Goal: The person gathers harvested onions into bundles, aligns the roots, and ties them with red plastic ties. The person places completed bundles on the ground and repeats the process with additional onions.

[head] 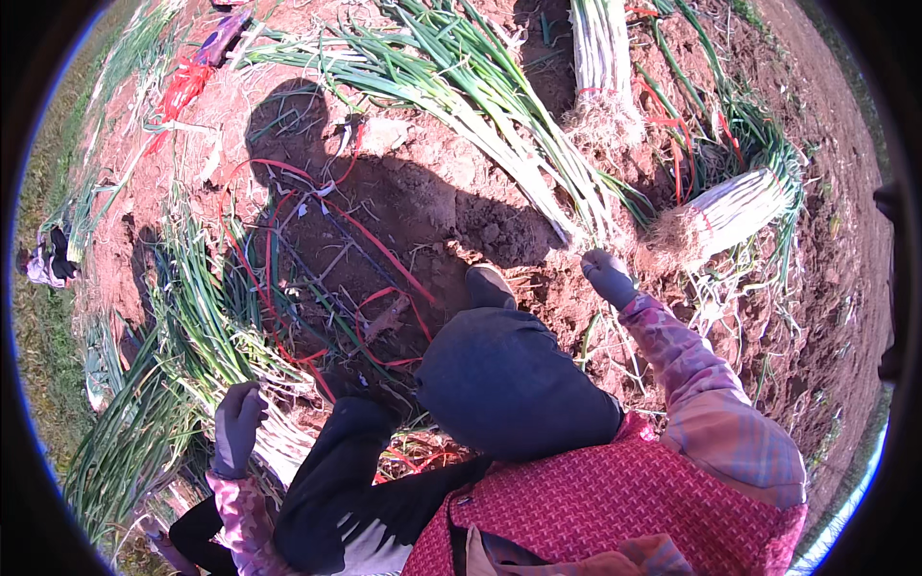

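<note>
My right hand (609,277), in a grey glove, is at the root ends of a loose bunch of long green onions (497,122) on the soil. Its fingers are bent, and whether they grip any stalk is hidden. Off to the left, my left hand (238,428), gloved too, hovers over or rests against a heap of green onions (205,324); its fingers curl inward and the palm is turned from view. Right of my right hand lies a tied bundle of green onions (735,216), with white stalks and shaggy roots.
Another tied bundle (605,65) lies at the top. Red plastic straps (382,252) loop across the shaded soil between my legs. A red plastic bunch (184,86) lies upper left. Another person (50,263) is at the far left edge; part of someone's arm (169,551) shows lower left.
</note>
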{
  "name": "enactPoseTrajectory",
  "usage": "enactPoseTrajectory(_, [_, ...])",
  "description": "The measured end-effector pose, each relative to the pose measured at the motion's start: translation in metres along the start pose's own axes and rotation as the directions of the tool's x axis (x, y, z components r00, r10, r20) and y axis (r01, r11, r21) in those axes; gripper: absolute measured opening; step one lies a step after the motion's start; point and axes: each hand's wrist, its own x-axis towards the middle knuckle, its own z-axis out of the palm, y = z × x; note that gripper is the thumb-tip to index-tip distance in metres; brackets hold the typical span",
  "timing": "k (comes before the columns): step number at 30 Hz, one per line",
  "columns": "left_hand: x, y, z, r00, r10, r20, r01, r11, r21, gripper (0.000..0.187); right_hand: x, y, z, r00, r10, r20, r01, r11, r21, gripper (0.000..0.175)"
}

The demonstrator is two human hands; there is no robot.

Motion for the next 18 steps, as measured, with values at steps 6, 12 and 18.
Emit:
enactPoseTrajectory(6, [0.037, 0.094, 0.136, 0.919, 0.243, 0.309, -0.275, 0.959, 0.064, 0.027, 0.096, 0.005, 0.053, 0.992, 0.048, -0.120, -0.094, 0.907, -0.411, 0.072])
enactPoseTrajectory(12, [0.090, 0.109, 0.312, 0.817, 0.268, 0.511, -0.027, 0.902, -0.430, 0.036, 0.118, -0.040, 0.057, 0.993, 0.112, -0.041, -0.119, 0.880, -0.459, 0.072])
enactPoseTrajectory(18, [0.131, 0.139, 0.449, 0.940, 0.186, 0.286, 0.112, 0.622, -0.775, 0.043, 0.034, -0.155, 0.043, 0.986, -0.099, 0.137, 0.127, 0.969, -0.212, 0.071])
